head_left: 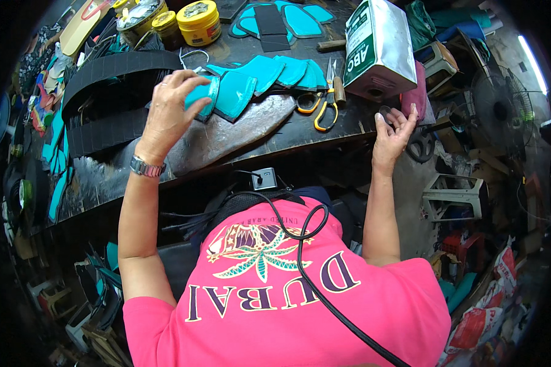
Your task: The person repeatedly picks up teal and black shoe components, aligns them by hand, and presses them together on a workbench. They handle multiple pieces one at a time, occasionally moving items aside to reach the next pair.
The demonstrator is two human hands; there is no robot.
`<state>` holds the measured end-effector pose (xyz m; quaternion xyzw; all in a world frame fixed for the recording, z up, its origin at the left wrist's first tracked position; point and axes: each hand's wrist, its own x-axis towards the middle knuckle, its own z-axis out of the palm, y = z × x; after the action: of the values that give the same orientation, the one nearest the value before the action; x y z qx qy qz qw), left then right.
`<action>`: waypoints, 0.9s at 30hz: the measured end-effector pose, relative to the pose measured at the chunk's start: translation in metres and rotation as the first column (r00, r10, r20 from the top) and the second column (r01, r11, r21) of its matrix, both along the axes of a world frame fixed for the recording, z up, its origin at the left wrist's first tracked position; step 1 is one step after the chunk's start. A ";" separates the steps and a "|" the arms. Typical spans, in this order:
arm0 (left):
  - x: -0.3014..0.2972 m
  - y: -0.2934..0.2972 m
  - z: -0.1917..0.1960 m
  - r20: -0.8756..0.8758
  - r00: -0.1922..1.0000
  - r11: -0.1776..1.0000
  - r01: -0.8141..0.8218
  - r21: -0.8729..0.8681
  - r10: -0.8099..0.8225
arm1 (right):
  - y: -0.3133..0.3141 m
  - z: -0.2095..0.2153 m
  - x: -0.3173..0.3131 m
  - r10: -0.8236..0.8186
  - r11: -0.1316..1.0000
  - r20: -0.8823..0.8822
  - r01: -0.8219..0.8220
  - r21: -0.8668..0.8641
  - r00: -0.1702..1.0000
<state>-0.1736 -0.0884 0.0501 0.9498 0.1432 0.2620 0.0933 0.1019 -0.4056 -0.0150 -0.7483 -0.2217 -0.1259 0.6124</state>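
Note:
Over the left end of a row of teal pieces with dark edges [236, 95], my left hand [168, 110] is bent at the fingers. Its thumb and fingertips stand apart, in front of the leftmost teal piece [203, 98]; whether they touch it I cannot tell. My right hand [393, 136] is raised off the front edge of the bench, palm up, fingers spread. It is just below a tilted white and green metal tin [381, 52]. A small dark round shape beside its thumb is unclear. Scissors with yellow and black handles [326, 116] lie between the hands.
The dark workbench [251, 150] carries a curved black strip [119, 67], yellow tubs [199, 24] and more teal pieces [303, 21] at the back. A wooden-handled tool [340, 92] lies by the scissors. Right of the bench are a fan [499, 110] and a plastic stool [456, 194].

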 end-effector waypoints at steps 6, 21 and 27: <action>0.014 -0.039 0.012 -0.056 0.985 0.984 0.156 -0.090 -0.161 | 0.006 -0.009 0.006 -0.055 0.992 0.146 0.071 -0.105 0.988; 0.183 -0.062 0.053 0.018 0.831 0.808 0.535 0.248 -0.556 | -0.012 -0.020 0.035 -0.236 0.801 0.204 0.309 -0.513 0.950; 0.256 -0.080 0.058 0.191 0.747 0.761 0.570 0.309 -0.637 | -0.007 -0.007 0.029 -0.177 0.763 0.231 0.282 -0.581 0.957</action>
<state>0.0829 -0.1687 0.1081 0.9007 -0.2202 0.3656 0.0818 0.1309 -0.4125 -0.0224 -0.9137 -0.2058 -0.1827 0.2990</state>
